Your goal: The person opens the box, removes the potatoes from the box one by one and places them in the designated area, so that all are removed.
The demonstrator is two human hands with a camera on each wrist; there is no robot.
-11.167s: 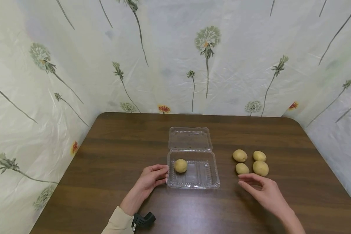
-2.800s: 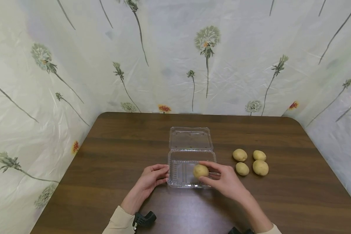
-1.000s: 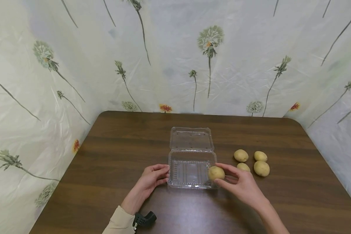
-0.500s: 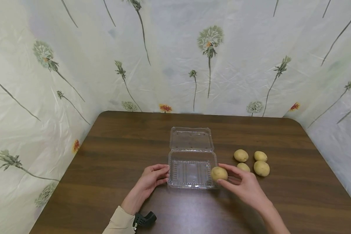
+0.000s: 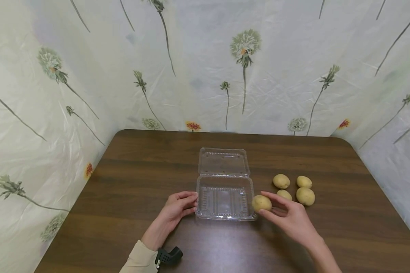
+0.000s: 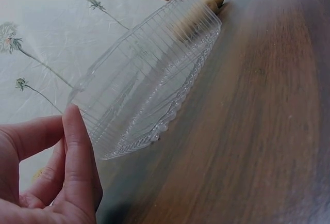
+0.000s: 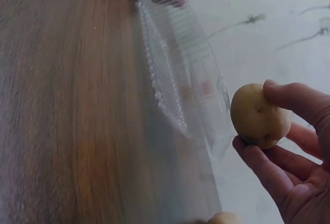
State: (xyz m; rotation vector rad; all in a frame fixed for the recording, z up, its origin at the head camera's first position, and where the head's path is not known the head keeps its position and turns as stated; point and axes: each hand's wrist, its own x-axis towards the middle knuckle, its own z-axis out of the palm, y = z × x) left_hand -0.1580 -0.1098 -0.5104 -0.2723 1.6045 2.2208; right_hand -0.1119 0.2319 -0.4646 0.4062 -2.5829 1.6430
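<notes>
A clear plastic clamshell container [image 5: 225,201] stands on the table with its lid folded back and nothing in its base. My left hand [image 5: 175,208] pinches the left rim between thumb and fingers; the left wrist view shows the fingertips at the container's edge [image 6: 149,79]. Between the thumb and fingertips of my right hand [image 5: 290,218] is a round yellow potato [image 5: 261,204], held at the container's right rim. The right wrist view shows this potato [image 7: 259,115] raised to about rim height. To the right lie several more potatoes [image 5: 305,196], one partly hidden behind the right hand.
The brown wooden table [image 5: 140,170] has rounded far corners. A floral sheet [image 5: 198,68] hangs behind it and along both sides. A black device [image 5: 170,256] is strapped to the left wrist by the cream sleeve.
Earliest, the potato lay in the container's left side and the right hand was by the others. The right hand then gripped it and carried it rightward to the right rim. The left hand stayed put.
</notes>
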